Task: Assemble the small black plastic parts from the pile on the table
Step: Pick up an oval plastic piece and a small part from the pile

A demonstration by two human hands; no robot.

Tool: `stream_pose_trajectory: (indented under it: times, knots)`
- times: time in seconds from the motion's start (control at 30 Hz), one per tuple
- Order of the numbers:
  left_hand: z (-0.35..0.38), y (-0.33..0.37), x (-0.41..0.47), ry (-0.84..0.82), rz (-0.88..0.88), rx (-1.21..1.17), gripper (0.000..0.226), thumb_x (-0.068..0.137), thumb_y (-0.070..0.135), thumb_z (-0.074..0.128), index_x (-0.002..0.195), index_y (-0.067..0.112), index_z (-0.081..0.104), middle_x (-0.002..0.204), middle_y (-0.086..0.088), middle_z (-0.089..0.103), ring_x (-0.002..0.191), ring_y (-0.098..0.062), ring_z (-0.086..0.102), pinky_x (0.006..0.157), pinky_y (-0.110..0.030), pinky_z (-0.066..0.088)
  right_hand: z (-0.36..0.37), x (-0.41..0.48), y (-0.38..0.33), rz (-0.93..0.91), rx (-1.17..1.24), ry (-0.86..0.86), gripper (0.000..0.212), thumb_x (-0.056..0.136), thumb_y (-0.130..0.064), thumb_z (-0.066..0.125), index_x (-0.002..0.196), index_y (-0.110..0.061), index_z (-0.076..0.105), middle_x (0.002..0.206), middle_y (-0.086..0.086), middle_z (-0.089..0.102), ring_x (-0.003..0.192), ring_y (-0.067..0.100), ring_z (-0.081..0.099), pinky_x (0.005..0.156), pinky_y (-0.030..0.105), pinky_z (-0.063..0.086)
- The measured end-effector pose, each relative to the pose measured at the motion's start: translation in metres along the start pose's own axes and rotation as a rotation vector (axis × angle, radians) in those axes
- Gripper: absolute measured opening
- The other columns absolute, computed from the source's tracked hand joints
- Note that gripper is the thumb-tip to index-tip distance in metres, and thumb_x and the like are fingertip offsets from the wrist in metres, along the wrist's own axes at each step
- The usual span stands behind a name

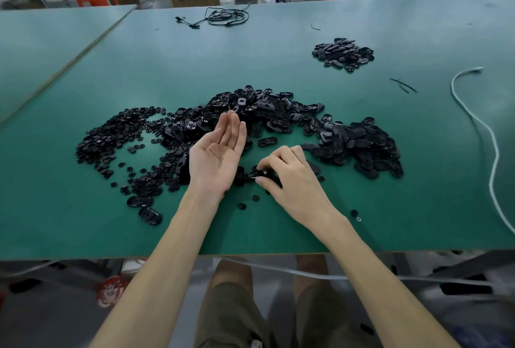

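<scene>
A wide pile of black oval plastic shells (267,113) lies across the middle of the green table (83,222). To its left spreads a heap of small black round parts (111,138). My left hand (217,155) hovers palm up over the pile's near edge, fingers straight and empty. My right hand (284,177) rests on the table just to the right of it, fingers curled down around a black oval part (260,173), which shows at the fingertips. A few loose small parts (242,205) lie in front of the hands.
A smaller separate heap of black parts (344,53) sits at the far right. A white cable (493,138) runs down the right side, and a black cable bundle (223,17) lies at the far edge. Two black oval shells (145,208) lie near left.
</scene>
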State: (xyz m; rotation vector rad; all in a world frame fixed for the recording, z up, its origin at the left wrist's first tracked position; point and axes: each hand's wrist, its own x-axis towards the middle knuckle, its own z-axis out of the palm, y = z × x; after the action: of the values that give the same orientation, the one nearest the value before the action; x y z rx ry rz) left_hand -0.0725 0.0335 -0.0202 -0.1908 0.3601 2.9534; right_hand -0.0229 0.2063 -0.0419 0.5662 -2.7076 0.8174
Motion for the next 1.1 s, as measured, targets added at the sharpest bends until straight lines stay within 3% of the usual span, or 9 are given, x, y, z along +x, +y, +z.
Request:
stream_pose_trajectory:
  times: [0.17,0.3,0.5,0.7,0.83,0.9,1.0,1.1]
  knots:
    - [-0.001,-0.002,0.001,-0.018,-0.007,0.140,0.029,0.100,-0.003,0.043,0.114,0.001,0.068,0.117,-0.011,0.072,0.105,-0.024,0.072,0.097,-0.037,0.055,-0.002,-0.002,-0.001,-0.001,0.011,0.126,0.006,0.098,-0.010,0.071,0.102,-0.006,0.075,0.101,0.004,0.063,0.105,0.026,0.050,0.095,0.033,0.046]
    - [-0.003,-0.004,0.002,-0.041,0.003,0.270,0.030,0.099,-0.001,0.045,0.117,0.006,0.068,0.115,-0.008,0.073,0.106,-0.023,0.071,0.095,-0.036,0.055,-0.002,-0.002,-0.006,-0.098,-0.077,0.192,0.002,0.098,-0.004,0.069,0.097,-0.005,0.070,0.097,0.004,0.067,0.096,0.029,0.056,0.090,0.036,0.050]
    - [-0.003,-0.012,0.003,-0.129,0.012,0.501,0.038,0.089,-0.013,0.056,0.116,0.007,0.072,0.115,-0.008,0.074,0.105,-0.023,0.072,0.092,-0.033,0.058,-0.008,-0.002,-0.003,0.104,0.277,0.204,0.011,0.104,-0.012,0.062,0.113,-0.010,0.067,0.097,-0.009,0.067,0.100,0.019,0.058,0.088,0.035,0.050]
    - [-0.004,-0.014,0.001,-0.300,-0.066,0.726,0.053,0.083,-0.016,0.059,0.124,0.014,0.071,0.129,-0.005,0.069,0.113,-0.017,0.066,0.099,-0.028,0.053,-0.011,0.001,-0.001,0.211,0.504,0.246,0.011,0.100,-0.013,0.068,0.110,-0.017,0.068,0.093,-0.013,0.071,0.088,0.004,0.069,0.082,0.019,0.054]
    - [-0.004,-0.017,0.001,-0.349,-0.112,0.816,0.048,0.087,-0.013,0.060,0.130,0.007,0.065,0.128,-0.008,0.068,0.111,-0.017,0.064,0.098,-0.031,0.052,-0.011,0.001,-0.001,0.217,0.557,0.267,0.009,0.099,-0.013,0.070,0.108,-0.017,0.069,0.096,-0.012,0.073,0.088,0.009,0.071,0.085,0.029,0.059]
    - [-0.003,-0.018,0.002,-0.307,-0.101,0.795,0.044,0.088,-0.010,0.064,0.128,0.007,0.066,0.122,-0.006,0.071,0.106,-0.015,0.066,0.092,-0.027,0.053,-0.012,0.001,0.000,0.215,0.579,0.294,0.012,0.099,-0.015,0.070,0.110,-0.018,0.068,0.096,-0.011,0.074,0.087,0.010,0.072,0.083,0.027,0.058]
    - [-0.002,-0.011,0.005,-0.144,-0.019,0.552,0.040,0.087,-0.006,0.064,0.124,0.009,0.068,0.110,-0.003,0.073,0.098,-0.011,0.068,0.086,-0.023,0.054,-0.013,-0.001,-0.001,0.187,0.540,0.254,0.020,0.100,-0.024,0.070,0.117,-0.020,0.062,0.097,-0.009,0.071,0.090,0.010,0.068,0.079,0.021,0.052]
    - [-0.003,0.000,0.008,-0.106,0.024,0.232,0.033,0.090,-0.004,0.059,0.119,0.009,0.066,0.109,-0.004,0.068,0.097,-0.010,0.069,0.088,-0.022,0.057,-0.007,-0.002,-0.004,-0.004,0.246,0.179,0.018,0.096,-0.024,0.074,0.111,-0.013,0.070,0.103,-0.004,0.067,0.101,0.016,0.058,0.088,0.029,0.049]
